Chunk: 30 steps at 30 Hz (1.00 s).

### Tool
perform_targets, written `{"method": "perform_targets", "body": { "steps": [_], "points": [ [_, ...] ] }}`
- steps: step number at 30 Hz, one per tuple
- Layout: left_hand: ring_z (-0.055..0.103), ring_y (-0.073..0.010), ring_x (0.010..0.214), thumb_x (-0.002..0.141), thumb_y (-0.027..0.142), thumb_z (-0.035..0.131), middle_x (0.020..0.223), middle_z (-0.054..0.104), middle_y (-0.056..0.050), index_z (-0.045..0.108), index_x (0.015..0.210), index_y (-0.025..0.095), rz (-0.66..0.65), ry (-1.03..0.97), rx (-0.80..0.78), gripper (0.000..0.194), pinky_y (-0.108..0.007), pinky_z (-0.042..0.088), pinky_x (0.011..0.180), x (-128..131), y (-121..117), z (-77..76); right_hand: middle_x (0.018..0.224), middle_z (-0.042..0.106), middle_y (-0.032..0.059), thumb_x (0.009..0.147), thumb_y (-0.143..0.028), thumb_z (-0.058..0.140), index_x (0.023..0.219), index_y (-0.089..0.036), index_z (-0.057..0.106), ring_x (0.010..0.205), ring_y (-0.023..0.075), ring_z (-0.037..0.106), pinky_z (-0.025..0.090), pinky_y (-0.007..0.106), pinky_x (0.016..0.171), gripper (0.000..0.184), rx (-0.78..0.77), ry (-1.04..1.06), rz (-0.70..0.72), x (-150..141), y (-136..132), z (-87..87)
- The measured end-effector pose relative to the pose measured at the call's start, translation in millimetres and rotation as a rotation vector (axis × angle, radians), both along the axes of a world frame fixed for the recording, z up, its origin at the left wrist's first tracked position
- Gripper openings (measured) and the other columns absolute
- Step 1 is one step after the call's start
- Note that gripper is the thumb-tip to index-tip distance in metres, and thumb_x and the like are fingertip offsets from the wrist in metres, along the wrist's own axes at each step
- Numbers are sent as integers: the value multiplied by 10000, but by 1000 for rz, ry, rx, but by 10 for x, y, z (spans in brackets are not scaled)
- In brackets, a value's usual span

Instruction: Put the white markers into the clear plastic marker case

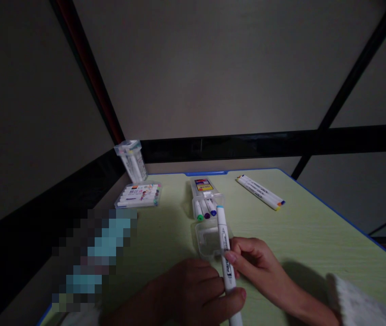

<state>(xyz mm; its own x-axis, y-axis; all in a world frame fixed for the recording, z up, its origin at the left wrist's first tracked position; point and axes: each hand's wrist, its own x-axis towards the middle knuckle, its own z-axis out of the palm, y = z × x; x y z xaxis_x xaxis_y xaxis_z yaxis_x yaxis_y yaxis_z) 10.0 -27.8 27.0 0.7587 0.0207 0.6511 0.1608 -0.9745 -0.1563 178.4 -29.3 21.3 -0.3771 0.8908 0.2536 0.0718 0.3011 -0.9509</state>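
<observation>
A white marker (225, 253) with a light blue end stands tilted in front of me, its black print facing up. My right hand (259, 265) pinches it around the middle between thumb and fingers. My left hand (201, 290) is closed on its lower part, one digit lying across the barrel. Just beyond is a clear plastic marker case (207, 188), lying on its side with green, purple and blue marker ends showing at the near opening. Its clear lid (207, 237) is swung open onto the table, partly hidden behind the marker and my hands.
Several white markers (259, 192) lie side by side at the back right of the pale green table (315, 226). On the left are a flat box of markers (139, 195) and an upright clear container (133, 163). A pixelated patch hides the near left edge. Walls stand behind.
</observation>
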Motion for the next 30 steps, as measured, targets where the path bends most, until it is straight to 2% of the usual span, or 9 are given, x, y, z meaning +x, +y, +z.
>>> {"method": "perform_targets", "body": {
  "steps": [4,10,13,19,27,30],
  "points": [
    [538,-123,485,851,382,484,546,575,15,526,905,97,17,-17,16,293,-253,379,416,4,16,-33,502,403,-41,833,-411,479,513,-180,407,484,80,362,302,200,453,401,18,-10,-20,1,2,-26],
    [556,-136,483,832,539,442,538,582,-5,534,902,78,24,-50,8,475,-253,416,431,25,50,-39,508,385,-43,831,-409,483,520,-183,398,489,81,350,302,202,452,393,-9,2,-13,-10,21,-38],
    [575,-144,506,873,488,387,560,600,-22,536,920,73,51,-68,-6,443,-257,433,453,37,65,-34,508,372,-47,823,-418,493,513,-184,389,491,82,344,301,205,456,402,-12,1,-16,-13,29,-54],
    [524,-140,439,933,352,223,524,563,-17,535,921,87,122,-82,-32,410,-261,373,404,25,76,-13,509,382,-38,825,-443,478,511,-185,405,498,91,351,300,218,466,413,-39,-20,-46,-1,37,-83],
    [571,-152,505,914,322,253,583,606,-38,546,916,98,169,-36,-62,368,-272,437,452,20,78,-4,499,382,-41,814,-482,481,516,-184,421,483,92,345,289,222,458,425,-89,-7,-54,-7,70,-104],
    [585,-150,540,903,263,294,627,624,-41,545,908,111,218,-4,-62,294,-276,456,491,9,79,7,490,389,-45,806,-491,496,503,-182,418,479,87,346,286,214,459,439,-80,21,-78,-19,86,-105]
  ]
}}
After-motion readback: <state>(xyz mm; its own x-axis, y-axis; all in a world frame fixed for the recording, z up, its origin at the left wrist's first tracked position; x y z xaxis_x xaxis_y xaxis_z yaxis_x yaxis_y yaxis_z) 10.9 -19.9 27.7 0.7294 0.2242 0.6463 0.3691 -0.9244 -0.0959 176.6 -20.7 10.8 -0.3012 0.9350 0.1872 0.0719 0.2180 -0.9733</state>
